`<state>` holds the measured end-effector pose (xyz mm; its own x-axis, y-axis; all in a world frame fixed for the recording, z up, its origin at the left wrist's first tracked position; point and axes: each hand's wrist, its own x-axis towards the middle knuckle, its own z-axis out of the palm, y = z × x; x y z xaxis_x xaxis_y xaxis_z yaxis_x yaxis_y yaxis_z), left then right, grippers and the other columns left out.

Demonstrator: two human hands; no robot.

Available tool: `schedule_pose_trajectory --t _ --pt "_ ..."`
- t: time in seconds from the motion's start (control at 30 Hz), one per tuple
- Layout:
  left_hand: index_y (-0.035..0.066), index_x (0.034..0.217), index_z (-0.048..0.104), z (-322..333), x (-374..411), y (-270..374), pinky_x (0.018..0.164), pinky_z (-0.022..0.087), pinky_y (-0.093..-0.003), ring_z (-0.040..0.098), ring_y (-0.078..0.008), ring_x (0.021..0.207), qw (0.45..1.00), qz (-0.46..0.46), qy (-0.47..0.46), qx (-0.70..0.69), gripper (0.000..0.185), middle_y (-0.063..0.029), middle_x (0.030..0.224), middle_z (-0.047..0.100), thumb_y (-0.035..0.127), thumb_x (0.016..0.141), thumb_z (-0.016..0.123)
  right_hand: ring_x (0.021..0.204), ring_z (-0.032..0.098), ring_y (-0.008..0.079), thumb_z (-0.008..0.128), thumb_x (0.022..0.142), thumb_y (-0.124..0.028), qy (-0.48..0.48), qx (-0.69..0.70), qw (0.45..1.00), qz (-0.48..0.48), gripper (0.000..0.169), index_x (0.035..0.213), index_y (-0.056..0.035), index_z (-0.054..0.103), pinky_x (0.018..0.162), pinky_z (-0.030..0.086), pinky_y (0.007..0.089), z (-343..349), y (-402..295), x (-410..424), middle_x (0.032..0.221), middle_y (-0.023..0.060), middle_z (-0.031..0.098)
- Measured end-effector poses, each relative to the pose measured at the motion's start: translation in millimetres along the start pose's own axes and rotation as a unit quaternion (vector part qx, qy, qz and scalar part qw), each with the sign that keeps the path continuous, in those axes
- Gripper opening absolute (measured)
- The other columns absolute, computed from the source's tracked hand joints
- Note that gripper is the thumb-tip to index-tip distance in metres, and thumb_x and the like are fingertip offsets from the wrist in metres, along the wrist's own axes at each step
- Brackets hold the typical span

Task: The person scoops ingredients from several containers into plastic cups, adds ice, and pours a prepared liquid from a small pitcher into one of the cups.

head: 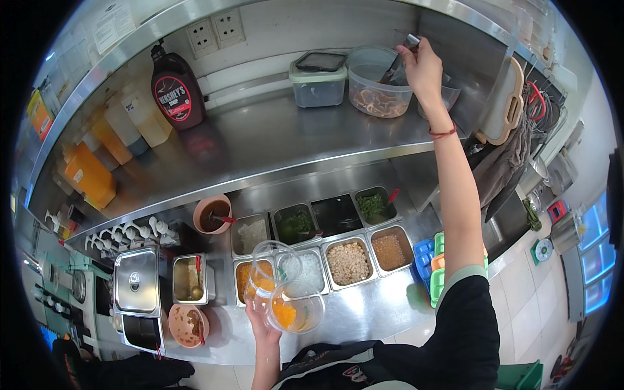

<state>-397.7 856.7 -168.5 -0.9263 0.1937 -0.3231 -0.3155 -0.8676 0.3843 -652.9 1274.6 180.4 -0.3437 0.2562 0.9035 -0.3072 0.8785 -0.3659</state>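
Note:
My left hand [262,319] holds clear plastic cups near the counter's front edge; one cup [297,307] has orange pieces inside, and another [273,265] leans behind it. My right hand [423,66] is raised over the shelf and grips the metal handle of a utensil [390,73] with a dark shaft. Its lower end reaches into a round clear plastic tub [380,100] of brownish strips. A small clear container or bag [451,95] stands beside the tub, partly behind my wrist.
Steel pans of white cubes [348,261], amber pearls [390,248] and chopped greens [371,204] line the counter. A lidded box [319,80] and a syrup bottle [178,90] stand on the steel shelf [273,141]. Colored molds [424,261] lie right; pink bowls [183,331] left. Another person's dark sleeve [126,373] shows lower left.

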Motion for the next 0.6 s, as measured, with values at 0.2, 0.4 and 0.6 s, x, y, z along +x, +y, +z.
schedule_pose_trajectory --t 0.2,0.4,0.6 --pt "0.009 0.129 0.038 67.8 24.6 -2.3 0.095 0.04 -0.042 0.049 -0.0265 0.112 0.996 0.024 -0.069 0.044 0.06 -0.011 0.122 0.05 0.052 0.087 0.044 0.075 0.062 0.0131 0.062 0.085 -0.018 0.037 0.28 0.959 -0.034 0.025 0.101 -0.001 0.055 0.066 0.05 0.0263 -59.9 -55.0 -25.0 0.081 0.0078 0.065" --pt "0.009 0.128 0.039 114.1 45.1 -19.9 0.095 0.042 -0.0433 0.05 -0.0281 0.111 0.991 -0.083 -0.099 -0.028 0.059 -0.0122 0.123 0.049 0.052 0.087 0.046 0.082 0.06 0.0108 0.061 0.086 -0.012 -0.222 0.463 0.853 0.099 0.023 0.104 -0.0012 0.053 0.07 0.05 0.0233 -110.8 -122.1 -99.6 0.091 0.009 0.063" --pt "-0.001 0.114 0.05 162.1 36.6 -30.3 0.075 0.052 -0.0375 0.06 -0.0272 0.085 0.988 -0.07 -0.119 -0.076 0.051 -0.0179 0.1 0.06 0.043 0.089 0.042 0.082 0.059 0.0105 0.06 0.087 -0.016 -0.177 0.446 0.872 0.093 0.025 0.106 -0.0018 0.052 0.069 0.048 0.0226 -108.2 -110.8 -80.2 0.094 0.0087 0.064"
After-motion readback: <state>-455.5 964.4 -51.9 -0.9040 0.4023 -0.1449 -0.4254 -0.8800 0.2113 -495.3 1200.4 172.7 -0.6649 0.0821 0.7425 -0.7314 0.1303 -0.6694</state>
